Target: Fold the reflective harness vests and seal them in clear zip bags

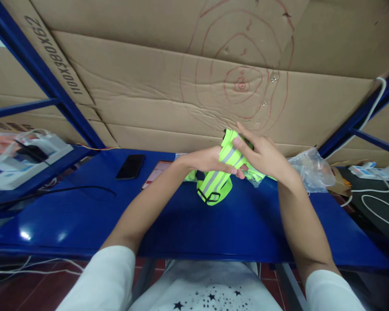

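A neon-yellow reflective strap (214,179) with grey stripes is bunched between my hands, just above the blue table. Black plastic buckles show at its lower loop, which hangs toward me. My left hand (207,160) grips the folded band from the left, fingers across it. From the right, my right hand (262,155) holds the upper part, thumb on the band and index finger stretched past it; its other fingers are partly hidden. More neon-yellow material (254,176), partly in clear plastic, lies behind my right hand.
A black phone (130,166) and a device with a lit screen (156,173) lie left on the blue table (181,229). Clear plastic bags (313,168) sit at right. Cardboard (142,86) with red rings stands behind. A black cable (84,188) crosses the left side.
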Demonstrator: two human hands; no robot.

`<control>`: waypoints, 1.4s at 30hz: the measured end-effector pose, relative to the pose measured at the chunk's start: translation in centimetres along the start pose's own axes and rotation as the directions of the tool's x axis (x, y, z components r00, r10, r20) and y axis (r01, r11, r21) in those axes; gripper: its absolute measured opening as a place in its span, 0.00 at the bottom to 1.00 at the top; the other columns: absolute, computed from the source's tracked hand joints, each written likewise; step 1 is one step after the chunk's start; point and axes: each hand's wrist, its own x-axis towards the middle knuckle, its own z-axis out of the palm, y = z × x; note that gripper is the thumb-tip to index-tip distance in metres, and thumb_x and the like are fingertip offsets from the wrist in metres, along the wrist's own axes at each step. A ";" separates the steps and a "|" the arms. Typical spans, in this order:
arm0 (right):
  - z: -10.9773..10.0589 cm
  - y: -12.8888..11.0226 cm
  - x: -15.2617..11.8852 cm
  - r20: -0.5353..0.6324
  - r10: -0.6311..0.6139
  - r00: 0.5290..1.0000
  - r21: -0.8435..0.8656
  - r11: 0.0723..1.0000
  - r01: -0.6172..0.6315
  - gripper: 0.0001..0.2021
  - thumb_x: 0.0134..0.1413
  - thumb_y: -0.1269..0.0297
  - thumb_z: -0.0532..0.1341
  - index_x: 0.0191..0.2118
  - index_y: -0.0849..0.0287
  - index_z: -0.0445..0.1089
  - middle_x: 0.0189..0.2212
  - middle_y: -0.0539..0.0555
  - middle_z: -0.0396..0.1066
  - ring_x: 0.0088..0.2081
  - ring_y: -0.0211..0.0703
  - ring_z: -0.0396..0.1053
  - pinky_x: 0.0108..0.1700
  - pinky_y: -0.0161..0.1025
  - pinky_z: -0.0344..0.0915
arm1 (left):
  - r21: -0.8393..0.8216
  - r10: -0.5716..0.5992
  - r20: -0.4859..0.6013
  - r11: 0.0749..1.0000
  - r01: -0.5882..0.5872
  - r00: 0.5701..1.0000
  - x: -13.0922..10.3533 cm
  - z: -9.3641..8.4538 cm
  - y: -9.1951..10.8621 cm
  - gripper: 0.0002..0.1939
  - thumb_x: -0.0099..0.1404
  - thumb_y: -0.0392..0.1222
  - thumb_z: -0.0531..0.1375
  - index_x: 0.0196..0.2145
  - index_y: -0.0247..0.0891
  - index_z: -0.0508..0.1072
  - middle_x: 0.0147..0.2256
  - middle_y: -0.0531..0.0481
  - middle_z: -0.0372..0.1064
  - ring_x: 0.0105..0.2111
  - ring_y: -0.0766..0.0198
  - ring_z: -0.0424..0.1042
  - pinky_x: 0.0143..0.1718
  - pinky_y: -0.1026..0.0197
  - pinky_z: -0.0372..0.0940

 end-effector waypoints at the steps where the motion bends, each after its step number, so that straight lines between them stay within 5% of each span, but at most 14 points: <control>1: -0.1 0.1 -0.1 0.087 -0.006 0.996 -0.002 1.000 0.006 0.39 0.65 0.39 0.60 0.74 0.54 0.58 0.69 0.60 0.64 0.69 0.61 0.63 0.69 0.56 0.61 | -0.003 0.010 0.028 1.000 -0.010 1.000 0.0 0.2 0.0 0.16 0.67 0.47 0.69 0.47 0.34 0.82 0.47 0.38 0.82 0.51 0.54 0.80 0.58 0.53 0.72; 3: -0.4 0.1 -0.2 0.217 -0.026 0.976 0.031 0.999 0.019 0.46 0.57 0.39 0.67 0.75 0.53 0.55 0.69 0.59 0.64 0.66 0.61 0.67 0.66 0.55 0.65 | -0.062 0.005 0.045 0.998 -0.002 0.999 0.0 0.6 0.2 0.17 0.66 0.49 0.70 0.47 0.33 0.82 0.47 0.37 0.82 0.51 0.53 0.81 0.57 0.52 0.73; 5: -0.5 0.0 -0.1 0.226 -0.057 0.973 0.096 0.995 0.036 0.41 0.54 0.41 0.70 0.70 0.52 0.63 0.65 0.57 0.69 0.61 0.58 0.71 0.64 0.53 0.67 | -0.179 -0.018 0.001 0.984 0.017 1.000 0.1 1.2 0.5 0.19 0.65 0.48 0.71 0.48 0.33 0.81 0.47 0.36 0.82 0.50 0.52 0.81 0.56 0.52 0.74; 10: -0.9 -0.9 0.1 -0.021 -0.014 1.000 0.138 0.990 0.017 0.31 0.54 0.45 0.71 0.58 0.56 0.72 0.54 0.57 0.77 0.53 0.55 0.75 0.55 0.49 0.70 | -0.449 -0.036 0.008 0.893 0.036 0.999 0.4 1.8 0.6 0.21 0.61 0.43 0.74 0.50 0.31 0.80 0.51 0.33 0.80 0.53 0.50 0.81 0.60 0.48 0.72; 13: -1.3 -1.0 -0.1 -0.104 0.116 0.988 0.251 0.964 -0.087 0.26 0.55 0.42 0.70 0.49 0.57 0.76 0.42 0.55 0.79 0.43 0.51 0.76 0.44 0.44 0.71 | -0.405 -0.073 0.043 0.910 0.084 0.996 0.4 1.5 0.2 0.23 0.60 0.42 0.75 0.51 0.32 0.80 0.47 0.36 0.82 0.49 0.53 0.82 0.57 0.52 0.73; 16: -1.4 -0.7 -0.1 -0.015 0.178 0.984 0.450 0.880 -0.152 0.24 0.56 0.39 0.68 0.40 0.58 0.78 0.35 0.54 0.79 0.36 0.47 0.75 0.37 0.40 0.70 | -0.293 -0.097 0.080 0.949 0.117 0.992 0.4 1.3 0.0 0.22 0.59 0.42 0.75 0.49 0.33 0.80 0.46 0.38 0.82 0.47 0.55 0.82 0.52 0.55 0.75; 23: -0.6 0.0 0.7 0.040 0.303 0.952 0.651 0.715 -0.255 0.28 0.48 0.41 0.73 0.48 0.53 0.72 0.39 0.52 0.78 0.34 0.43 0.75 0.34 0.39 0.71 | -0.198 -0.135 0.094 0.968 0.151 0.986 0.1 1.3 1.2 0.19 0.58 0.42 0.76 0.46 0.35 0.82 0.43 0.42 0.82 0.44 0.58 0.81 0.48 0.57 0.76; 29: 0.6 0.8 1.3 -0.002 0.272 0.962 0.616 0.758 -0.213 0.21 0.56 0.42 0.68 0.45 0.53 0.72 0.41 0.52 0.77 0.36 0.43 0.75 0.36 0.39 0.71 | -0.170 -0.119 0.092 0.976 0.133 0.989 -0.5 0.9 1.6 0.20 0.57 0.36 0.75 0.48 0.36 0.81 0.44 0.43 0.82 0.46 0.58 0.81 0.48 0.58 0.76; 33: 0.6 0.5 0.9 -0.242 0.086 0.967 0.209 0.977 -0.035 0.20 0.65 0.44 0.62 0.46 0.55 0.79 0.48 0.58 0.78 0.47 0.50 0.76 0.51 0.46 0.71 | -0.215 -0.110 -0.005 0.971 0.106 0.994 0.1 0.8 0.5 0.20 0.54 0.35 0.76 0.45 0.34 0.80 0.41 0.45 0.82 0.42 0.59 0.81 0.45 0.59 0.75; 35: 0.4 0.4 0.6 -0.124 0.001 0.992 0.047 0.999 0.005 0.23 0.68 0.44 0.59 0.54 0.55 0.78 0.53 0.59 0.78 0.55 0.54 0.74 0.59 0.51 0.68 | -0.236 -0.091 -0.021 0.968 0.084 0.996 0.4 0.8 0.2 0.20 0.54 0.36 0.76 0.45 0.34 0.80 0.41 0.44 0.82 0.43 0.59 0.81 0.46 0.59 0.75; 38: 0.8 0.8 0.4 0.103 -0.049 0.993 0.082 0.996 0.041 0.30 0.63 0.41 0.63 0.64 0.53 0.71 0.60 0.57 0.74 0.59 0.56 0.73 0.62 0.50 0.67 | -0.274 -0.075 -0.101 0.961 0.044 0.992 0.8 1.0 -0.2 0.18 0.56 0.39 0.76 0.44 0.33 0.81 0.42 0.43 0.82 0.44 0.58 0.81 0.46 0.59 0.74; 42: 2.5 2.0 -0.2 0.057 0.000 0.998 0.119 0.993 -0.007 0.29 0.60 0.45 0.67 0.61 0.56 0.71 0.55 0.56 0.78 0.55 0.55 0.75 0.58 0.49 0.69 | -0.455 -0.177 -0.290 0.890 0.027 0.941 0.9 2.0 -1.8 0.22 0.49 0.40 0.80 0.39 0.32 0.79 0.34 0.46 0.80 0.34 0.61 0.79 0.38 0.60 0.73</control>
